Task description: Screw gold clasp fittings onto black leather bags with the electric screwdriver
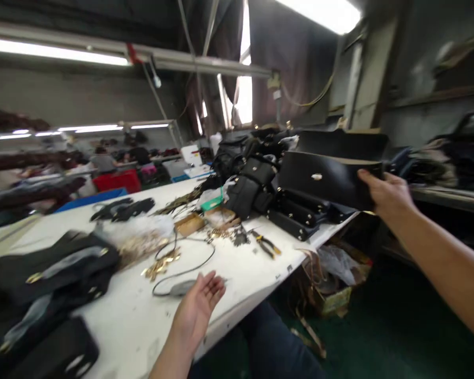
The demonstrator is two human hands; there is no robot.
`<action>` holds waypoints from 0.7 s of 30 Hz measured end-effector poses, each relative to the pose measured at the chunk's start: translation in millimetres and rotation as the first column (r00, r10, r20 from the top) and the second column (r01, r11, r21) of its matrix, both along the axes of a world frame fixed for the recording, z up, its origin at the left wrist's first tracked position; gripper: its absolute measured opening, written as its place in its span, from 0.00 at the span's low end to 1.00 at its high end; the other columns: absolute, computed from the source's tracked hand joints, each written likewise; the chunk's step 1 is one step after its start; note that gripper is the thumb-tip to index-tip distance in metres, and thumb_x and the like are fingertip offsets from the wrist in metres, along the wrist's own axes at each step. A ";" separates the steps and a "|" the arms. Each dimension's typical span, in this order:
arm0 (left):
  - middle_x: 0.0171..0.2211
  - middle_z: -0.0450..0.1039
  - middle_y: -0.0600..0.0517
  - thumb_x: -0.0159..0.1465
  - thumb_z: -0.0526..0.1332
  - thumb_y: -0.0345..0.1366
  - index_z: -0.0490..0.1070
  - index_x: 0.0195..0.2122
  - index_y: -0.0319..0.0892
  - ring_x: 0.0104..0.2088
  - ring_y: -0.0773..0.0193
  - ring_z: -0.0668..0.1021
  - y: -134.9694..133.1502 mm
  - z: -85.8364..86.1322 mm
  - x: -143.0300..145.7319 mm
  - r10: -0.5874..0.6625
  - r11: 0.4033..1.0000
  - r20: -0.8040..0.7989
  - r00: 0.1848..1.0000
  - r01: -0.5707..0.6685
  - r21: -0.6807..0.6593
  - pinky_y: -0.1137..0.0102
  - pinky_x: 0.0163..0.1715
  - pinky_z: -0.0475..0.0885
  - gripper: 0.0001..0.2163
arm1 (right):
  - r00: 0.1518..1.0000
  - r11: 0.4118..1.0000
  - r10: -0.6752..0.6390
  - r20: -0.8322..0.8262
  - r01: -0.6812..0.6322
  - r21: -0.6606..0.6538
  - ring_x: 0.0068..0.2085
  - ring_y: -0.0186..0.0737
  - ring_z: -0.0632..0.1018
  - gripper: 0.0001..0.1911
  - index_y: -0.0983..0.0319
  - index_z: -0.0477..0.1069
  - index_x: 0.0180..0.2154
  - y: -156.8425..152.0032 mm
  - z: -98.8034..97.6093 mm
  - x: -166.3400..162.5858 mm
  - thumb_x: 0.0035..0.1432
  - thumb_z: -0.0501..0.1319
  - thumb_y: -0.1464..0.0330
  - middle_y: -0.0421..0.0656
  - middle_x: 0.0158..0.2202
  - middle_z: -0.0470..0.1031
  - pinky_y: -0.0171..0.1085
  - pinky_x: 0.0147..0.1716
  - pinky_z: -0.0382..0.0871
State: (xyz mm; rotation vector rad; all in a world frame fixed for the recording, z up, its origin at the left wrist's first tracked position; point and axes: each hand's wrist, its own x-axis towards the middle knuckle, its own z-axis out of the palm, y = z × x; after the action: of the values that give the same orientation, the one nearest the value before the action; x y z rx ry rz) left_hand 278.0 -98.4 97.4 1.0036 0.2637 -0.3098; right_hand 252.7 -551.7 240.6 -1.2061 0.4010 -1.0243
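My right hand (387, 195) grips the right end of a stiff black bag panel (319, 181), thumb on its front face. The panel carries a small metal fitting and stands tilted over several black pieces with metal studs (290, 221). Another dark panel (339, 145) shows behind it. My left hand (201, 300) is palm up above the near table edge, fingers apart and holding nothing. Beside it lies a grey handheld tool (181, 287) with a black cord, partly hidden by the hand. Yellow-and-black pliers (265, 244) lie between the two hands on the white table (237, 295).
Gold metal pieces (161, 265) and a plastic bag of small parts (142, 237) lie mid-table. Black bags with studs (55, 273) cover the left side. A cardboard box (337, 295) stands on the floor below the right edge. People sit far back.
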 end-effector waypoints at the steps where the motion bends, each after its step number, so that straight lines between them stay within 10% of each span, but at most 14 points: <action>1: 0.39 0.78 0.42 0.72 0.57 0.37 0.73 0.49 0.34 0.40 0.60 0.83 4.5 -4.5 0.3 0.000 0.996 0.009 1.000 0.001 -0.090 0.65 0.44 0.81 0.12 | 0.999 0.999 0.040 -0.031 -0.040 -0.016 0.24 0.28 0.79 0.05 0.54 0.80 0.30 1.8 -13.3 -1.9 0.50 0.74 0.65 0.38 0.30 0.82 0.28 0.24 0.72; 12: 0.54 0.75 0.32 0.72 0.54 0.50 0.72 0.53 0.29 0.50 0.53 0.82 10.8 -14.3 3.2 -0.019 0.977 0.000 1.000 0.018 -0.213 0.59 0.55 0.77 0.25 | 0.741 0.915 0.248 -0.624 -0.391 -0.102 0.22 0.39 0.80 0.14 0.48 0.81 0.34 55.5 -141.4 -34.6 0.46 0.74 0.50 0.51 0.30 0.82 0.34 0.15 0.70; 21: 0.51 0.78 0.33 0.72 0.54 0.48 0.73 0.52 0.29 0.48 0.53 0.83 18.8 -15.4 3.1 -0.010 0.983 -0.022 1.000 0.006 -0.183 0.62 0.51 0.79 0.23 | 0.620 0.844 0.413 -0.667 -0.536 0.025 0.24 0.41 0.79 0.12 0.50 0.78 0.29 61.9 -150.6 -36.6 0.47 0.73 0.52 0.52 0.26 0.76 0.37 0.17 0.67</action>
State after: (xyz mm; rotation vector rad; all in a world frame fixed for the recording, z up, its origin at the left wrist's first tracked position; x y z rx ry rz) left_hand 281.1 -79.6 82.0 0.8208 0.2477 -0.3468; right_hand 216.1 -489.7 90.0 -1.7175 0.4921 -0.1318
